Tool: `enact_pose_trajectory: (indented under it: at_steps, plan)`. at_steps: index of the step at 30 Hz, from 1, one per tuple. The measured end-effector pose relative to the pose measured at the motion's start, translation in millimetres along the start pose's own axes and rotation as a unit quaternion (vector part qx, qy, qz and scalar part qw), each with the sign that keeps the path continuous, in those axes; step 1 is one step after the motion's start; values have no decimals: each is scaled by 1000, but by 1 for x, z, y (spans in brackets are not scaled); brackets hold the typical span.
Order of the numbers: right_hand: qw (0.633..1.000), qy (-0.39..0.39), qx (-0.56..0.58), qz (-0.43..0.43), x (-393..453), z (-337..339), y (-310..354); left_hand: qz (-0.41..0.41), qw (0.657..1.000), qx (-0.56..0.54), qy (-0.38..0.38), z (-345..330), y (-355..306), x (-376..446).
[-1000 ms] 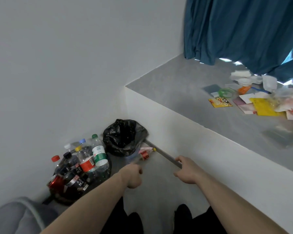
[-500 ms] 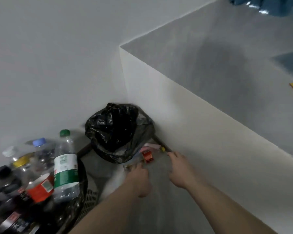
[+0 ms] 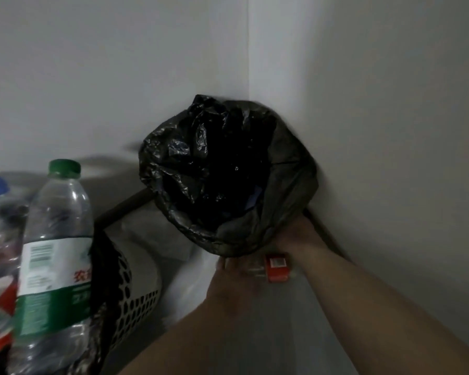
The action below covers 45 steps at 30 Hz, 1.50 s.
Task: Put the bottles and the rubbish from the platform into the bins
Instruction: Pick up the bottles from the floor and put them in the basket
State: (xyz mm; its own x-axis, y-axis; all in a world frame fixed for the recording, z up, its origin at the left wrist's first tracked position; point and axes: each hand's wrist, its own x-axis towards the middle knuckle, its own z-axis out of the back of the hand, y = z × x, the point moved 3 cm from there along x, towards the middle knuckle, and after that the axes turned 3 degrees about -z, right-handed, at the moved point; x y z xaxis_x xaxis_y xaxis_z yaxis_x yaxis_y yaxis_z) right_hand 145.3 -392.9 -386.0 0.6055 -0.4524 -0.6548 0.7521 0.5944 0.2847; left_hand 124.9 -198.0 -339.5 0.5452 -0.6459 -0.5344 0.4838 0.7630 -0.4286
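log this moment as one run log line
left hand: low by small orange-labelled bottle | right hand: beside black-bagged bin | grip: unclear, blurred | green-capped clear plastic bottle: upright in perforated basket

1. The black-bagged bin [image 3: 228, 180] sits at centre frame in the wall corner, its mouth open and its crinkled liner folded over the rim.
2. The perforated basket bin [image 3: 136, 293] stands at lower left, crammed with bottles.
3. A clear green-capped bottle [image 3: 54, 255] stands upright in it, with a white-and-green label.
4. A small red-labelled item [image 3: 277, 269] lies just below the black bin, blurred.
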Motion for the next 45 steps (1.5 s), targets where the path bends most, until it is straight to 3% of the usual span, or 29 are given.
enact_pose_trajectory:
  at_steps: [1, 5, 6, 8, 10, 12, 15, 19, 25, 28, 34, 40, 45]
  plan:
    - [999, 0, -48, 8, 0, -1, -2, -28, 999, 17, 1, 1, -4, -3]
    - [994, -5, -111, 18, -44, -6, 0, -10, 956, 198, 217, 13, -14, -38]
    - [996, -6, -92, -14, -63, 0, -6, -14, 951, 205, 231, 20, -18, -49]
    - [995, 74, -43, -43, -104, 27, -9, 3, 953, 191, 235, 31, -25, -73]
    - [992, 103, 3, -75, -142, 61, -19, 30, 962, 159, 219, 51, -41, -102]
    - [992, 80, -22, -94, -179, 93, -23, 75, 974, 108, 185, 80, -63, -133]
    - [994, 68, 30, -82, -237, 135, -11, 169, 977, 42, 123, 131, -96, -188]
    - [998, 43, 19, -52, -305, 186, 8, 246, 962, -49, 107, 181, -124, -257]
    - [998, 30, 42, -26, -382, 235, 77, 289, 933, -216, 13, 245, -124, -350]
    - [996, 56, 63, -7, -401, 235, 122, 333, 898, -284, -53, 261, -99, -385]
    - [981, 114, 154, -8, -412, 207, 227, 434, 782, -414, -168, 283, -31, -415]
    - [977, 112, 180, 10, -391, 165, 312, 441, 771, -413, -201, 287, 29, -393]
    - [979, 95, 182, -12, -357, 132, 335, 458, 754, -417, -219, 272, 49, -365]
